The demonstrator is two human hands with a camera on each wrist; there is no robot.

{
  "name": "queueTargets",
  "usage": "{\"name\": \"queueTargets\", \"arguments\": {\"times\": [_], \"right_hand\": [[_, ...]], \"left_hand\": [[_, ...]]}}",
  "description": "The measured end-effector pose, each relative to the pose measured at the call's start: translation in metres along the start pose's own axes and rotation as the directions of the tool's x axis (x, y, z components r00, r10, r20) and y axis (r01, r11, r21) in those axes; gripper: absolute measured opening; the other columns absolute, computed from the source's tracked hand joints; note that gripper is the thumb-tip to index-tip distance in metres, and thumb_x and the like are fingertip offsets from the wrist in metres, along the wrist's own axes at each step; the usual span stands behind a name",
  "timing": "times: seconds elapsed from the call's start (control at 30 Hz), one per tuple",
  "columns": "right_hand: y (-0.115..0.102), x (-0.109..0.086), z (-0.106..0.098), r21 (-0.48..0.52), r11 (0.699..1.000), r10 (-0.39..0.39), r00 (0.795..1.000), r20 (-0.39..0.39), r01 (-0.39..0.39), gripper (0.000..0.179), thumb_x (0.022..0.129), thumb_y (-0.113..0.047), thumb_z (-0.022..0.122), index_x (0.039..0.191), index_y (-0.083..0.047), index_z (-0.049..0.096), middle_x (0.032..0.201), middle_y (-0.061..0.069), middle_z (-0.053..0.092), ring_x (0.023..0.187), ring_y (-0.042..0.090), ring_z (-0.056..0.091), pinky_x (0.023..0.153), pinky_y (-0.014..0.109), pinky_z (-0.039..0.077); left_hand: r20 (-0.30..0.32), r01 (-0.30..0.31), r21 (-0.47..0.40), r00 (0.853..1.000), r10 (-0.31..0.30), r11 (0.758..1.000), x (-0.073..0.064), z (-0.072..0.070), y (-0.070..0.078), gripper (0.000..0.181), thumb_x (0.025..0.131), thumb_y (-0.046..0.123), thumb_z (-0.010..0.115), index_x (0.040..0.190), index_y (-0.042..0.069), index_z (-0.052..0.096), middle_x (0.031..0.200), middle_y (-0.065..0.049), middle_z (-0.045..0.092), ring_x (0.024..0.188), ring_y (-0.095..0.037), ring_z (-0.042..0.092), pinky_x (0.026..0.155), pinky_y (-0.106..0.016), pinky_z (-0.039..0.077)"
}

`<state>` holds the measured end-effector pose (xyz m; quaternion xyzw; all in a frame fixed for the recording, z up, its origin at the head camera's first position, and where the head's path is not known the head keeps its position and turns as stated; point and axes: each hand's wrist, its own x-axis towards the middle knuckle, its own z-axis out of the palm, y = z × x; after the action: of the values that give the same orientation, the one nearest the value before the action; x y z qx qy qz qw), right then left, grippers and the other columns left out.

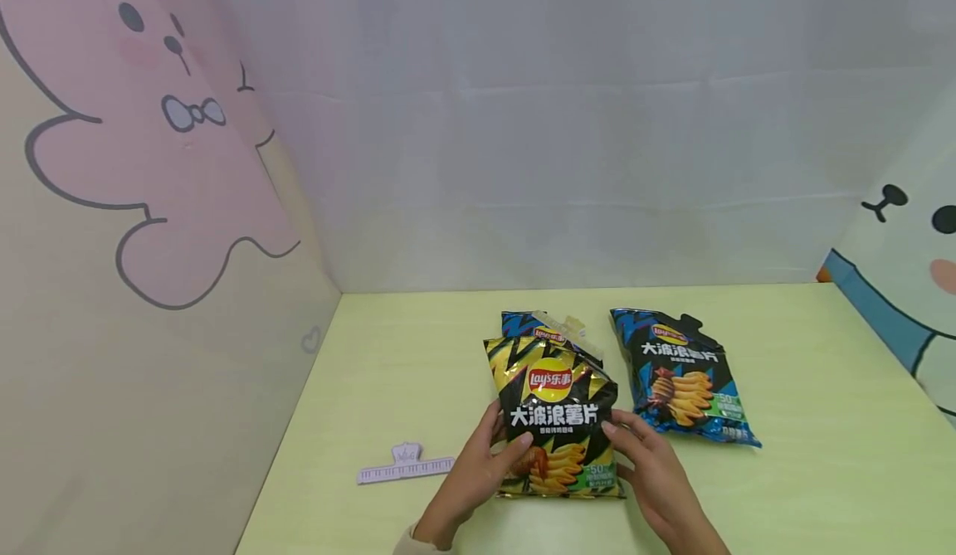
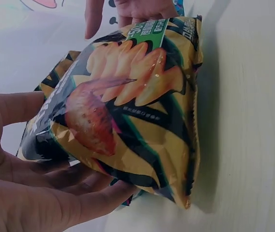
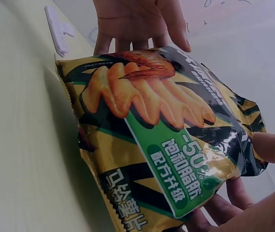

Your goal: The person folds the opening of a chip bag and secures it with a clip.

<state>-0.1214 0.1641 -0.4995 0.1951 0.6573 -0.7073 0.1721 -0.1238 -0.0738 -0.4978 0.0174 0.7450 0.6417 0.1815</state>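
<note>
Both hands hold a yellow and black bag of potato chips (image 1: 556,389) by its two sides. My left hand (image 1: 475,465) has its thumb on the bag's front and its fingers behind the left side. On the right side, my right hand (image 1: 660,476) grips likewise, thumb in front, fingers underneath. In the left wrist view, the chip bag (image 2: 123,111) looks puffed, with its bottom seam toward the table. The lilac bag clip (image 1: 406,465), patterned like piano keys, lies left of the left hand.
Behind the held bag lies a blue chip bag (image 1: 517,323), partly hidden, with a pale yellow clip (image 1: 573,331) across its top. Another blue chip bag (image 1: 683,389) with a dark clip (image 1: 690,323) lies to the right. Curtains with cartoon prints enclose the pale yellow-green table (image 1: 821,455).
</note>
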Motion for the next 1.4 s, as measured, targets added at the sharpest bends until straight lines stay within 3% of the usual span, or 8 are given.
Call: {"name": "queueTargets", "arguments": {"times": [0.23, 0.37, 0.53, 0.63, 0.77, 0.9, 1.17, 1.4], "right_hand": [[0.0, 0.005, 0.0, 0.001, 1.0, -0.03, 1.0, 0.01, 0.03, 0.074, 0.098, -0.03, 0.065, 0.156, -0.011, 0.023, 0.155, 0.026, 0.04, 0.136, 0.037, 0.047, 0.112, 0.064, 0.037], [-0.002, 0.008, -0.002, 0.003, 0.998, -0.06, 0.997, 0.048, 0.06, 0.085, 0.1, -0.029, 0.064, 0.163, -0.015, 0.009, 0.162, 0.03, 0.026, 0.145, 0.044, 0.039, 0.114, 0.06, 0.037], [-0.006, 0.01, -0.003, -0.046, 0.996, -0.08, 0.996, 0.048, 0.082, 0.082, 0.098, -0.024, 0.067, 0.161, -0.012, 0.017, 0.159, 0.027, 0.036, 0.133, 0.026, 0.052, 0.102, 0.034, 0.048], [-0.008, 0.01, -0.002, -0.067, 0.993, -0.096, 0.994, 0.059, 0.1, 0.085, 0.095, -0.02, 0.07, 0.161, -0.007, 0.018, 0.158, 0.026, 0.037, 0.136, 0.028, 0.05, 0.101, 0.029, 0.05], [-0.008, 0.009, 0.0, -0.076, 0.991, -0.109, 0.992, 0.069, 0.114, 0.08, 0.091, -0.014, 0.075, 0.156, -0.003, 0.031, 0.149, 0.024, 0.051, 0.131, 0.029, 0.056, 0.094, 0.026, 0.054], [-0.007, 0.009, 0.001, -0.076, 0.991, -0.104, 0.993, 0.063, 0.108, 0.07, 0.089, -0.009, 0.076, 0.15, -0.002, 0.043, 0.135, 0.016, 0.063, 0.113, 0.019, 0.066, 0.086, 0.025, 0.055], [-0.006, 0.009, -0.001, -0.124, 0.984, -0.113, 0.985, 0.134, 0.13, 0.074, 0.088, -0.012, 0.077, 0.151, -0.004, 0.038, 0.139, 0.021, 0.055, 0.108, 0.019, 0.065, 0.087, 0.028, 0.054], [-0.003, 0.011, -0.008, -0.183, 0.972, -0.109, 0.972, 0.209, 0.148, 0.079, 0.087, -0.013, 0.079, 0.151, 0.002, 0.035, 0.133, 0.019, 0.063, 0.109, 0.019, 0.066, 0.088, 0.03, 0.056]], "left_hand": [[0.005, 0.001, 0.043, 1.0, -0.001, 0.999, 0.002, -0.002, -0.003, 0.075, 0.098, 0.04, 0.064, 0.159, 0.015, 0.026, 0.151, -0.019, 0.049, 0.134, -0.038, 0.052, 0.104, -0.059, 0.048], [0.015, 0.005, 0.042, 1.0, -0.005, 0.999, 0.004, -0.004, -0.006, 0.076, 0.097, 0.04, 0.065, 0.159, 0.019, 0.025, 0.151, -0.018, 0.05, 0.133, -0.038, 0.053, 0.1, -0.057, 0.053], [0.025, -0.002, 0.03, 1.0, 0.001, 1.0, 0.007, -0.006, -0.01, 0.076, 0.097, 0.04, 0.066, 0.159, 0.023, 0.025, 0.149, -0.016, 0.052, 0.131, -0.036, 0.054, 0.098, -0.054, 0.054], [0.033, 0.001, 0.034, 0.999, -0.002, 0.999, 0.007, -0.007, -0.01, 0.077, 0.096, 0.041, 0.066, 0.159, 0.021, 0.025, 0.148, -0.016, 0.053, 0.13, -0.034, 0.056, 0.098, -0.052, 0.054], [0.044, 0.011, 0.054, 0.999, -0.013, 0.998, 0.011, -0.008, -0.009, 0.074, 0.096, 0.043, 0.067, 0.156, 0.018, 0.031, 0.143, -0.014, 0.059, 0.123, -0.027, 0.06, 0.096, -0.043, 0.056], [0.05, 0.026, 0.061, 0.998, -0.029, 0.998, 0.014, -0.01, -0.008, 0.072, 0.094, 0.044, 0.069, 0.151, 0.017, 0.037, 0.136, -0.011, 0.063, 0.114, -0.021, 0.063, 0.094, -0.041, 0.056], [0.074, 0.039, 0.032, 0.996, -0.041, 0.999, 0.016, -0.013, -0.011, 0.081, 0.091, 0.044, 0.073, 0.154, 0.016, 0.032, 0.143, -0.013, 0.058, 0.123, -0.027, 0.06, 0.107, -0.052, 0.05], [0.118, 0.015, 0.014, 0.993, -0.017, 1.0, 0.016, -0.016, -0.014, 0.087, 0.09, 0.044, 0.075, 0.157, 0.015, 0.027, 0.151, -0.013, 0.051, 0.135, -0.032, 0.054, 0.116, -0.055, 0.04]]}}
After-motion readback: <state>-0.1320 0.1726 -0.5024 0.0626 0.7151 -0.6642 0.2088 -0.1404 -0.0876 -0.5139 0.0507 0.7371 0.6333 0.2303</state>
